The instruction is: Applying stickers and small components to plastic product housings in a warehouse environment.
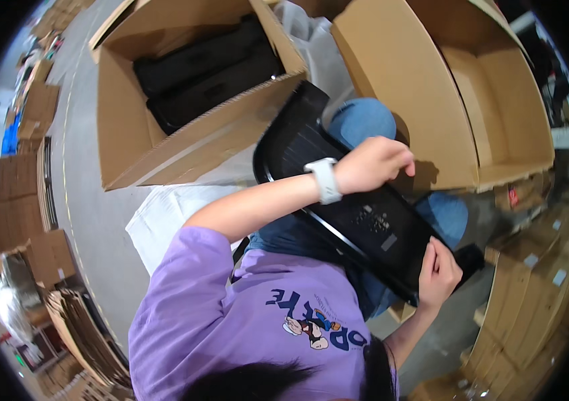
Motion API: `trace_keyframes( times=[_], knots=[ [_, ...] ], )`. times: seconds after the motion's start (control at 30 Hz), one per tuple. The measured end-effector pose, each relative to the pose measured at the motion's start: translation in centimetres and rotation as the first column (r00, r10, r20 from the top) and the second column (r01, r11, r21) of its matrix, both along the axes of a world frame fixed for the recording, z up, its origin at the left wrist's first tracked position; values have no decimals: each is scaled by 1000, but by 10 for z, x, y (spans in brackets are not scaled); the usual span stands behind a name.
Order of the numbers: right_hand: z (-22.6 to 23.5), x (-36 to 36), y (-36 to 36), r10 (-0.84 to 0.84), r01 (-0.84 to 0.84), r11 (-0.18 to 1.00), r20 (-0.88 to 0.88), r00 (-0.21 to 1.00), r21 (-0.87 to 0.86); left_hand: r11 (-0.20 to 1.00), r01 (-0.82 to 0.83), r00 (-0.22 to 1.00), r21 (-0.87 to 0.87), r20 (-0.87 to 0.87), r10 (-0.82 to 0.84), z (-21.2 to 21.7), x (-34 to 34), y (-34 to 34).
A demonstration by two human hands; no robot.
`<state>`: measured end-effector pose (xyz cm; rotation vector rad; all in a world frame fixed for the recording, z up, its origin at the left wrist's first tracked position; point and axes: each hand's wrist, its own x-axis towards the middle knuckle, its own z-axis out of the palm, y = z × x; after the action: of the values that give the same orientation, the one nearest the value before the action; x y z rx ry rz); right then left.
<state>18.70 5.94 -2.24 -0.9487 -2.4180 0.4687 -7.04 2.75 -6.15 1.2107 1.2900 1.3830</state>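
Observation:
Across my jeans-covered knees lies a long black moulded plastic panel (pixel 328 152) with a raised, curved edge, tilted from upper left to lower right. My right hand (pixel 439 273) grips its lower right end, fingers bent over the edge. Above the panel's middle, my left hand (pixel 372 164) has its fingers curled together; a pale watch (pixel 325 180) is on that wrist. What the left fingers hold, if anything, is too hidden to name. A small grey label (pixel 388 242) and scattered light specks show on the panel beneath my left forearm.
An open carton (pixel 204 150) at the upper left holds black plastic panels (pixel 211 73). Another open carton (pixel 398 80) stands at the upper right, clear plastic wrap (pixel 321 57) between them. Stacked cartons (pixel 528 294) lie right; flattened cardboard (pixel 77 321) leans far left.

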Motion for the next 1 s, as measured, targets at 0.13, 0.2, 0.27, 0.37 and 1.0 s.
trace_keyframes(
  times=[0.13, 0.2, 0.27, 0.37, 1.0],
  knots=[
    [8, -3, -3, -8, 8, 1000, 11, 1000, 20, 976, 215, 412, -45, -901, -132, 21, -5, 28],
    [15, -4, -8, -2, 2, 1000, 26, 1000, 25, 931, 345, 291, -115, -931, -222, 6, -1, 40],
    [18, -3, -11, -45, 45, 999, 41, 998, 10, 888, 455, 343, -72, -906, -249, -9, -1, 43],
    [23, -2, -13, -28, 30, 999, -100, 995, 16, 797, 603, 312, 9, -923, -226, -6, -8, 28],
    [40, -84, -42, 68, -72, 992, -42, 997, -102, 750, -534, -380, 391, -903, 201, 111, -374, -207]
  ],
)
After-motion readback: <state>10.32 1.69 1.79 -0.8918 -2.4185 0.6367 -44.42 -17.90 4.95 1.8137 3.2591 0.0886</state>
